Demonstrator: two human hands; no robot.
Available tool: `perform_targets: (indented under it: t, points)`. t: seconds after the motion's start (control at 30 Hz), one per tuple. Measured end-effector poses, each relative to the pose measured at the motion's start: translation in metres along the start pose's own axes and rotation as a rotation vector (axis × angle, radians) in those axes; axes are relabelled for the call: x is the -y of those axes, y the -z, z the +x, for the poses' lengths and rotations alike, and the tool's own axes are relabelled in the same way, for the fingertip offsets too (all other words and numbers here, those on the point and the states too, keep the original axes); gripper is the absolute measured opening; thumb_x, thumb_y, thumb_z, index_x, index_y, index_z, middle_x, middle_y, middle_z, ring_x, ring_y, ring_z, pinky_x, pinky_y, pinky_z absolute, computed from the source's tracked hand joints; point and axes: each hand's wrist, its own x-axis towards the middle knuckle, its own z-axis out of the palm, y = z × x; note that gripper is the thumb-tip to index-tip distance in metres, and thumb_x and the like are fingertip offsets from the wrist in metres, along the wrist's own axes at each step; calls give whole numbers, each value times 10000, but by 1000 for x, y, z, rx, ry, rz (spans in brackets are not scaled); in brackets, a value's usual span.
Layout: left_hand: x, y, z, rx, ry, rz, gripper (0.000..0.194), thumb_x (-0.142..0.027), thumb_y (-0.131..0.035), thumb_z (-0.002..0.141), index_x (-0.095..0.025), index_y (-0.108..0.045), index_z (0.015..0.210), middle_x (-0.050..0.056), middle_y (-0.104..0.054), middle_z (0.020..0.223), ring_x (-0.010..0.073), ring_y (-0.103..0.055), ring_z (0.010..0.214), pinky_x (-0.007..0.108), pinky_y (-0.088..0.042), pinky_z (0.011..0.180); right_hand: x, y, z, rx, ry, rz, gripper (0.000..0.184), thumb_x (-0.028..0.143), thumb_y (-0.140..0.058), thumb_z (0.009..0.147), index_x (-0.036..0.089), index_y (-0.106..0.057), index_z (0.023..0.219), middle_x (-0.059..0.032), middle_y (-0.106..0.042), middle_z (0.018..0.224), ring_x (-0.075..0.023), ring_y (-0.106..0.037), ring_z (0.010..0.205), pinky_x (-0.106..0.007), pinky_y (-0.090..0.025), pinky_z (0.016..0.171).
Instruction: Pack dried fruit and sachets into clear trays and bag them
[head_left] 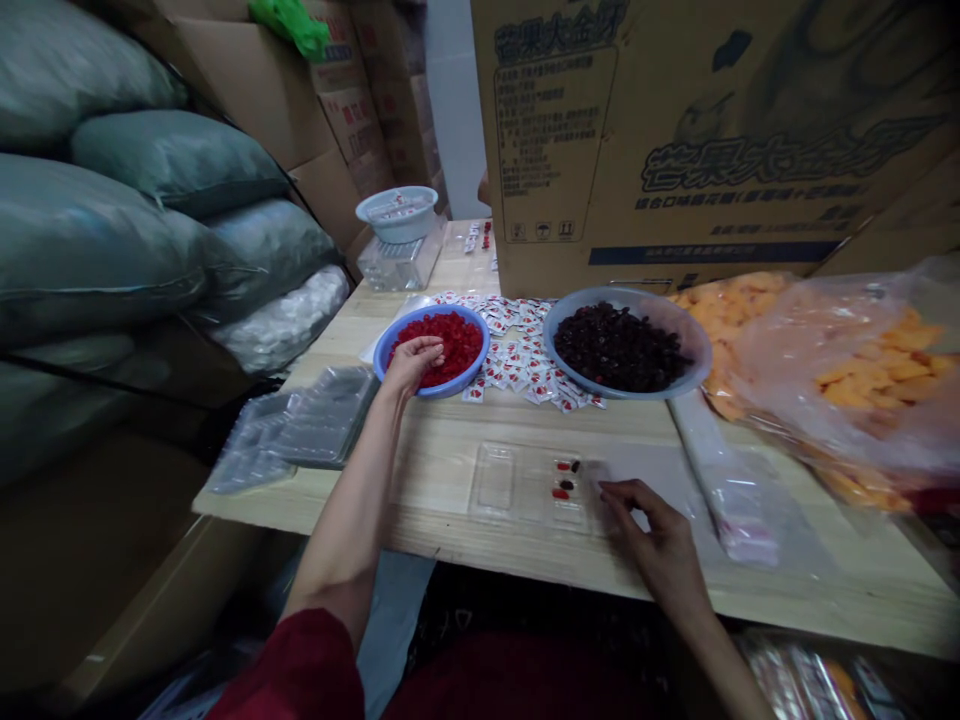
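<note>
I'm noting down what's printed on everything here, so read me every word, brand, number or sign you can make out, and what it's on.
"芒果大金牙": large carton, printed twice.
"綜合口味": same carton, start of the line under the larger name; the rest is blurred.
Handling symbols, no words: same carton, lower left; one shows two upward arrows.
Too small or blurred: its boxed panel and blue band, the red print on the stacked cartons, any lettering on the small packets.

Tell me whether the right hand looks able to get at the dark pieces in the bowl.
Probably yes: the right hand is on the near side of the bowl, with flat, see-through film between them, and the dark pieces lie uncovered.
</note>
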Motion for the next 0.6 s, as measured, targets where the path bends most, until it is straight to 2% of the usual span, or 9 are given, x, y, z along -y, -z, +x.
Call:
perform_targets:
  t: [0.13, 0.23, 0.3, 0.37, 0.43, 0.53, 0.6]
  points:
    - [-18, -39, -54, 180, 26, -220, 407, -372, -833, 663, -150, -692, 972, 45, -711, 848, 110, -646, 677, 243, -542, 674, 23, -28, 26, 1, -53, 241, 177, 377, -636, 911, 230, -717, 971, -62, -686, 993, -212, -646, 901, -327, -536, 755]
    - [-30, -71, -91, 337, 89, -426, 331, -288, -832, 704, -153, -711, 980, 37, -718, 858, 104, -649, 716, 208, -526, 673, 40, -56, 67, 39, -43, 475, 252, 372, -666, 885, 245, -684, 1102, -65, -674, 1142, -206, -655, 950, -315, -565, 727]
    - [-36, -83, -103, 371, 96, -489, 294, -250, -829, 714, -152, -715, 967, 26, -718, 848, 96, -649, 727, 196, -519, 689, 50, -76, 99, 68, 25, 596, 268, 348, -690, 860, 244, -678, 1107, -51, -689, 1103, -192, -661, 909, -305, -565, 705]
    - [-39, -84, -102, 334, 68, -492, 289, -236, -832, 708, -154, -714, 959, 22, -721, 846, 90, -650, 719, 200, -519, 707, 57, -99, 130, 65, 87, 649, 178, 324, -691, 847, 223, -697, 994, -21, -703, 893, -163, -651, 762, -288, -546, 659]
    - [-37, -75, -91, 230, 33, -466, 301, -236, -839, 691, -163, -708, 952, 13, -722, 828, 87, -650, 693, 209, -520, 707, 63, -123, 157, 47, 106, 651, 117, 321, -691, 829, 209, -687, 863, 9, -661, 719, -143, -618, 636, -282, -526, 619]
    - [-25, -51, -69, 8, -26, -378, 334, -259, -852, 650, -168, -698, 932, -1, -715, 794, 93, -652, 664, 231, -528, 708, 66, -159, 187, 104, 51, 651, 158, 351, -704, 780, 206, -650, 812, 15, -646, 698, -143, -631, 605, -291, -541, 618]
    - [-14, -34, -55, -125, -64, -290, 348, -283, -854, 628, -159, -693, 910, -3, -710, 784, 97, -651, 656, 243, -530, 713, 63, -175, 198, 161, 8, 656, 231, 361, -712, 753, 207, -653, 916, 14, -654, 759, -139, -649, 609, -290, -551, 612]
